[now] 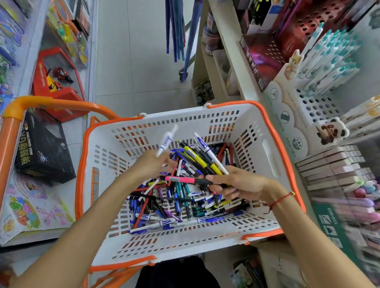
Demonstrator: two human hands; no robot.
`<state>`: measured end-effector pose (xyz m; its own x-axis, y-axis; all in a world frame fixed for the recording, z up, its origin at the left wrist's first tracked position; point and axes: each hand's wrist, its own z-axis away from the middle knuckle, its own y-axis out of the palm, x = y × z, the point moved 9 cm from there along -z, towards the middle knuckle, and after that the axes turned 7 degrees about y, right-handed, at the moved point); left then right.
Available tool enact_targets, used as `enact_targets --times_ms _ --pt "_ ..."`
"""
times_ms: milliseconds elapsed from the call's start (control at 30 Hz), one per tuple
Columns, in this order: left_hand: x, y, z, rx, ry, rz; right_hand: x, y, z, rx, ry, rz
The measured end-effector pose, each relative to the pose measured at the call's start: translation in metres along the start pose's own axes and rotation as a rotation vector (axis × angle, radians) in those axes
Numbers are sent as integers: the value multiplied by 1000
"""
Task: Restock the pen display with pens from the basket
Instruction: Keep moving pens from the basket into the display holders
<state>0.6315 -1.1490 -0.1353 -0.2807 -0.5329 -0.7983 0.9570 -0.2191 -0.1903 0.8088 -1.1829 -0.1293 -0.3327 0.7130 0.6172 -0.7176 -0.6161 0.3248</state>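
A white basket with orange rim (272, 135) sits in front of me, its bottom covered with several loose pens (176, 207). My left hand (152, 163) hovers over the pile and pinches a white and blue pen (165, 142) that points up and away. My right hand (237, 183) grips a bundle of pens (203, 158), among them yellow, black and white ones, plus a pink pen (182, 179) lying crosswise. To the right stands the white pen display (313, 107) with rows of holes, some filled with teal-capped pens (330, 56).
An orange cart handle (14, 119) frames the left side, with boxed toys (44, 148) on shelves beyond. A red perforated display (307, 24) stands further back on the right shelf. Yellow-capped pens (373, 110) and pastel boxes (334, 166) sit to the right. Tiled floor runs ahead.
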Motion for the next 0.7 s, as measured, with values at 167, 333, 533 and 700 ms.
enact_targets --times_ms 167,333,533,700 --pt "12 36 21 253 -134 40 11 -28 -15 -300 -93 -152" --pt "14 67 30 387 -155 302 4 -31 -31 -385 -113 -296" --pt "16 69 20 337 -245 600 3 -25 -33 -381 -135 -378" --pt "19 22 -3 -157 -83 434 3 6 -20 -152 -138 -512"
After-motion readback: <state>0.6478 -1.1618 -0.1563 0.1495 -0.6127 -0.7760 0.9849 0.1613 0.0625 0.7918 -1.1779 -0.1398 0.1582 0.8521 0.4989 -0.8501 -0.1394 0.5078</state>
